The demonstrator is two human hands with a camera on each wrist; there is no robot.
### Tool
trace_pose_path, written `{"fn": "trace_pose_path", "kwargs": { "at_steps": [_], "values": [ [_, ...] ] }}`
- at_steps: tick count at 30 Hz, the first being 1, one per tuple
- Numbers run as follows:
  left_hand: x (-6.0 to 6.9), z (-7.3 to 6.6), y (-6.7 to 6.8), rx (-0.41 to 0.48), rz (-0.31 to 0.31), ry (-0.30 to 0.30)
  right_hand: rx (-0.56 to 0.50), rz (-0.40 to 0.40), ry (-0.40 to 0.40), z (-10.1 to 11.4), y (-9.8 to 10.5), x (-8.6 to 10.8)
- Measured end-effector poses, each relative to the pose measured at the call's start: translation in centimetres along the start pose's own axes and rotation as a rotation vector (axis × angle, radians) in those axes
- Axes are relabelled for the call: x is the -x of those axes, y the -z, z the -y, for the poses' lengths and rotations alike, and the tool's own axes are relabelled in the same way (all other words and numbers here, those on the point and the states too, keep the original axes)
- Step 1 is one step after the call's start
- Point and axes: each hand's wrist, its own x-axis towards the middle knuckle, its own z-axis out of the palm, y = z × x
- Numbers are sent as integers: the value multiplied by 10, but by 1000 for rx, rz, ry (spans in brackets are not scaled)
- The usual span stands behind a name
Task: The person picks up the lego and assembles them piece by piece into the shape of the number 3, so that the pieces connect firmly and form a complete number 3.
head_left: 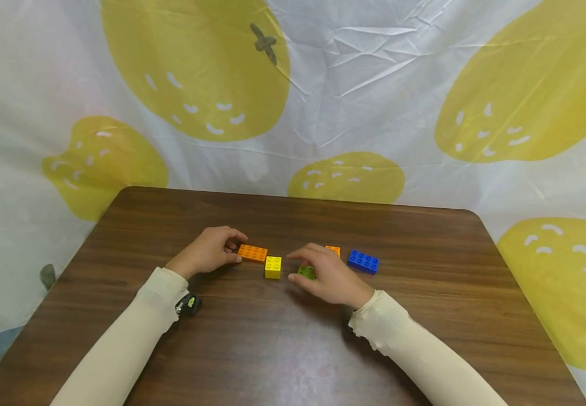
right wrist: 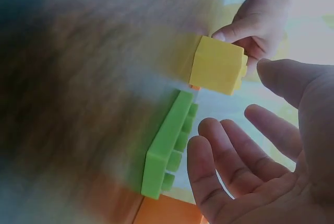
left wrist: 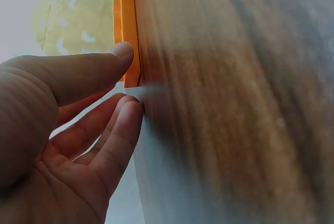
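Beside the left end of an orange brick [head_left: 253, 253] is my left hand [head_left: 211, 250], thumb and forefinger on either side of it. In the left wrist view the thumb of the left hand [left wrist: 68, 125] overlaps the orange brick [left wrist: 130, 25]; whether it touches cannot be told. My right hand [head_left: 331, 276] hovers at a green brick [head_left: 307, 272], partly covering it, with fingers spread and nothing held. The right wrist view has the green brick [right wrist: 166, 145] beside the fingers of the right hand [right wrist: 261, 166]. Between the hands stands a yellow brick [head_left: 272, 268], also in that view [right wrist: 216, 66].
Behind the right hand lies a second orange brick [head_left: 333, 250], partly hidden. A blue brick [head_left: 363, 262] lies to its right. The bricks are on a brown wooden table [head_left: 283, 349], and a white cloth with yellow fruit shapes [head_left: 323, 124] hangs behind it.
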Motion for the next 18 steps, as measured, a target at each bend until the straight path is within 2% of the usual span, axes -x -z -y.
{"fn": "trace_pose_path", "kwargs": {
  "at_steps": [10, 18],
  "values": [
    [2, 6, 2, 97, 20, 69, -30, 31, -17, 0, -13, -15],
    [1, 12, 1, 107, 30, 71, -33, 43, 15, 4, -21, -27]
  ]
}}
